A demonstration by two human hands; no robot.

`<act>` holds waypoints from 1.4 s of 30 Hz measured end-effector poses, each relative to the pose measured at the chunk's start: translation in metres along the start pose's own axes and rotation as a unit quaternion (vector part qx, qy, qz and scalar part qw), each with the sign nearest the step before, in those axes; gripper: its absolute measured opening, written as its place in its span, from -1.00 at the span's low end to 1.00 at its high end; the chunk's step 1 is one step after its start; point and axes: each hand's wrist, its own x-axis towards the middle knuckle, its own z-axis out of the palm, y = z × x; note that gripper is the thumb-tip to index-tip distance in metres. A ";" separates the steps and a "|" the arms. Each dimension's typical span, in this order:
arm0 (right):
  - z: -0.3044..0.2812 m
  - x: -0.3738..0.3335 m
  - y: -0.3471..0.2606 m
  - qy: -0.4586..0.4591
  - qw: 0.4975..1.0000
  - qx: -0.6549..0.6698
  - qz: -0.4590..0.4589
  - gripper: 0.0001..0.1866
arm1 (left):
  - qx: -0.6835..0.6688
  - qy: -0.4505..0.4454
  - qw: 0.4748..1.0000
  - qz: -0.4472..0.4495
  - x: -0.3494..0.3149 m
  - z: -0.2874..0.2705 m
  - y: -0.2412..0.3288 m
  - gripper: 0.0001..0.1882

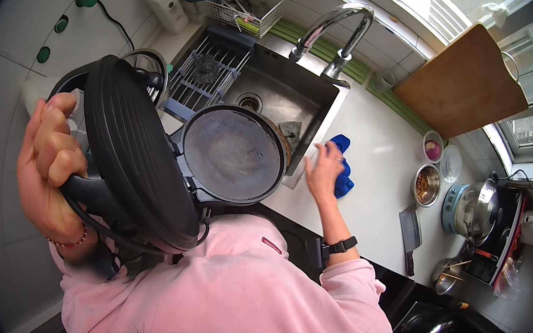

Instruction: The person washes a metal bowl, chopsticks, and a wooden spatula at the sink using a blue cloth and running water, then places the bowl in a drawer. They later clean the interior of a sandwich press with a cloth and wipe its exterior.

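Observation:
My left hand [55, 164] is closed round the black handle of an electric griddle, holding it up at the left. The griddle's ribbed black lid [139, 149] stands tilted on its hinge, apart from the round grey cooking plate [234, 155]. That plate hangs over the near edge of the steel sink [277, 93]. My right hand [325, 171] is over the counter at the sink's right edge, fingers apart, against a crumpled blue cloth [344, 184]. Whether the fingertips press on the cloth I cannot tell. A grey scrap [290, 130] lies in the sink.
A drying rack [208, 73] spans the sink's left part, below the curved faucet [339, 34]. On the right counter are a cleaver [410, 231], a metal bowl of brown bits [426, 185] and a lidded pot [477, 210]. A wooden board [462, 85] leans by the window.

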 end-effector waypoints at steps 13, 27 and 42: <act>0.106 0.080 -0.027 -0.317 0.814 0.452 0.180 -0.34 | 0.080 -0.034 0.994 -0.061 0.070 0.040 -0.010 -0.82; 0.106 0.101 -0.018 -0.320 0.869 0.355 0.127 -0.39 | 0.009 0.047 0.999 -0.022 0.064 0.012 0.036 -0.74; 0.046 0.035 -0.065 -0.160 0.940 0.268 0.136 -0.28 | 0.156 0.187 0.970 -0.008 -0.056 -0.089 0.052 -0.76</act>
